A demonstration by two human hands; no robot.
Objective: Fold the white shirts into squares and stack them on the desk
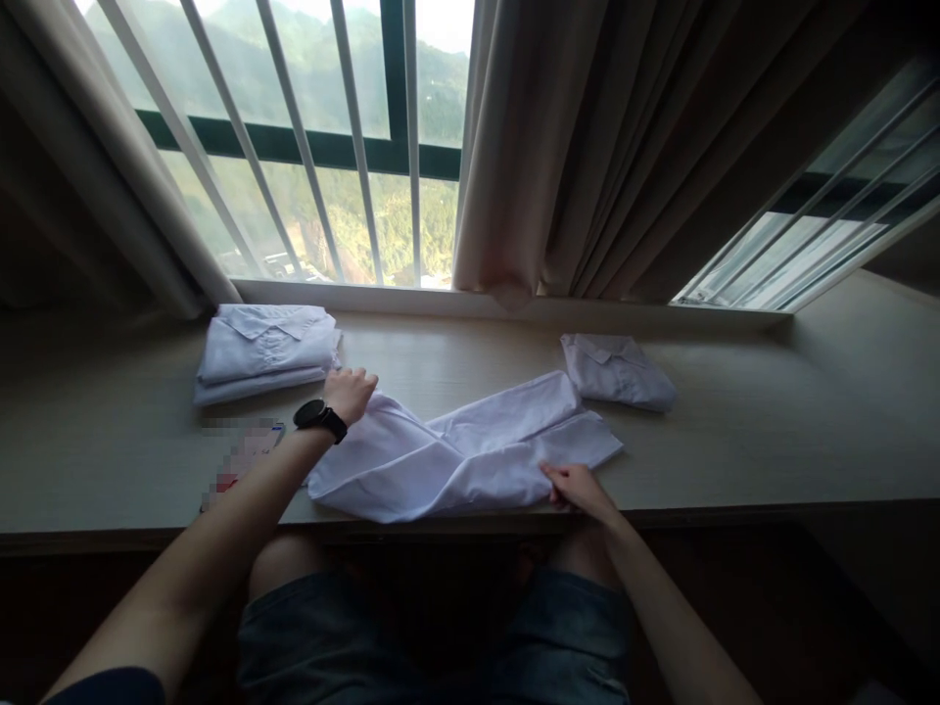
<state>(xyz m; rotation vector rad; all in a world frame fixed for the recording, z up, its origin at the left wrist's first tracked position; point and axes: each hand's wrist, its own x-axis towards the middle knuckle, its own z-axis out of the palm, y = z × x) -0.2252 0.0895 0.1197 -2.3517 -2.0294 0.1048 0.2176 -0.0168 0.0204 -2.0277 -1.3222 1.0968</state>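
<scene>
A white shirt (411,460) lies spread across the table in front of me, its cloth creased and folded over itself towards the middle. At its far left corner my left hand (351,394), with a black watch on the wrist, is closed on the cloth. My right hand (579,487) pinches the near edge of the shirt on the right side, close to the table's front edge. Part of the left edge is hidden behind my left hand and forearm.
Folded white shirts are stacked (268,343) at the back left, just beyond my left hand. Another folded white shirt (618,372) lies at the back right. A blurred flat item (250,450) is beside my left forearm. Curtains (529,147) and a barred window stand behind the table (734,441).
</scene>
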